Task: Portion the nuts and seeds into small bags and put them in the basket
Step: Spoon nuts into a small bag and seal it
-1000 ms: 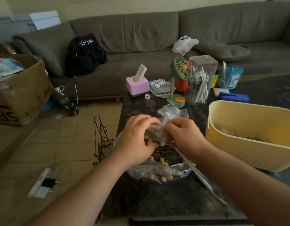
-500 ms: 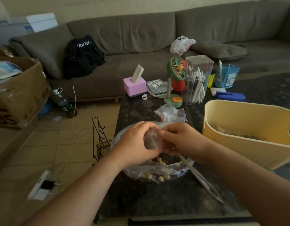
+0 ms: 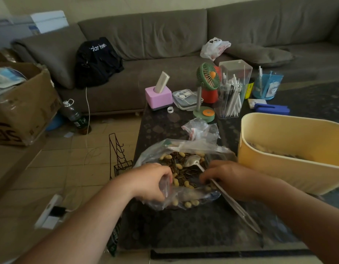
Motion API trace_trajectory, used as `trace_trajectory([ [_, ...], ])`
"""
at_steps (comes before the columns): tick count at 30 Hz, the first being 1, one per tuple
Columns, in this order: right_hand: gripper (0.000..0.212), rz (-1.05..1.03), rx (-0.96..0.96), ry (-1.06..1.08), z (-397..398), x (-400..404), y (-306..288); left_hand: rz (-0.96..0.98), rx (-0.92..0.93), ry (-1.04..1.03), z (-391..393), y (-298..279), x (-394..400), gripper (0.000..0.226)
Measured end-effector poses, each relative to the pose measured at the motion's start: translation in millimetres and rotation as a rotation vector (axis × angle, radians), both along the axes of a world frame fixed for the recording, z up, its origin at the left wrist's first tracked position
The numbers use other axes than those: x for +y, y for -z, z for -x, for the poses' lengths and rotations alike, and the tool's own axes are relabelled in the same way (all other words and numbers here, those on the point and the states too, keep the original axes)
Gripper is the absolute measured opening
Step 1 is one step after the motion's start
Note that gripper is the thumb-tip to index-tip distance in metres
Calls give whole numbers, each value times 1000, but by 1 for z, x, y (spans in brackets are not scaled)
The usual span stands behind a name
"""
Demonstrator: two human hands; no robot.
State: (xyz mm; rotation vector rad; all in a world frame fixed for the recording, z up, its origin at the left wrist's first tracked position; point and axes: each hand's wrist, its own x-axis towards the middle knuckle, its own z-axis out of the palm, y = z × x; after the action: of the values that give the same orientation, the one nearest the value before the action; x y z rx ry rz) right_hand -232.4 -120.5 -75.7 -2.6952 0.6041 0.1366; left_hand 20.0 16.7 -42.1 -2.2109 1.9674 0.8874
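A large clear bag lies open on the dark table, full of sunflower seeds and pale nuts. A metal spoon rests in it, bowl up, with its handle running toward the lower right. My left hand grips a small clear bag at the big bag's left edge. Over the spoon's handle lies my right hand, fingers curled round it. The yellow basket stands at the right, with some filled bags inside. A heap of empty small bags sits behind the big bag.
At the table's far end stand a pink box, a green fan, a clear pen holder, a blue cup and a blue case. A wire rack leans by the table's left edge. A sofa runs behind.
Both hands have come down from in front of me to the big bag. My right hand let go of the small bag and went to the spoon; my left hand keeps the bag.
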Motion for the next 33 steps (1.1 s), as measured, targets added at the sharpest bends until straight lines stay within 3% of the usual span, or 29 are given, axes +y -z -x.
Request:
trace_trajectory([
  [4, 27, 54, -94, -15, -3, -3, -1, 8, -42, 33, -1, 5, 0, 46],
  [8, 35, 150, -346, 40, -6, -6, -7, 69, -57, 35, -1, 7, -1, 30],
  [13, 25, 228, -648, 174, -15, 7, -24, 75, -105, 41, 1, 3, -1, 23],
  [16, 24, 160, -629, 174, -18, 17, -29, 62, -177, 49, 3, 0, 1, 22],
  [21, 29, 257, -527, 35, -24, 31, -13, 16, -314, 1, 7, 1, 3, 24],
  [24, 27, 240, -514, 24, -27, 37, -11, 85, -175, -75, 10, 0, 1, 11],
  [27, 23, 197, -532, 57, -28, 39, -11, 196, 110, -202, 10, -2, -2, 10],
  [30, 21, 24, -496, 242, -28, 38, -12, 403, 459, -390, 17, -1, -8, 12],
  [33, 17, -174, -500, 508, -27, 35, -11, 473, 761, -358, 19, -4, -10, 16],
])
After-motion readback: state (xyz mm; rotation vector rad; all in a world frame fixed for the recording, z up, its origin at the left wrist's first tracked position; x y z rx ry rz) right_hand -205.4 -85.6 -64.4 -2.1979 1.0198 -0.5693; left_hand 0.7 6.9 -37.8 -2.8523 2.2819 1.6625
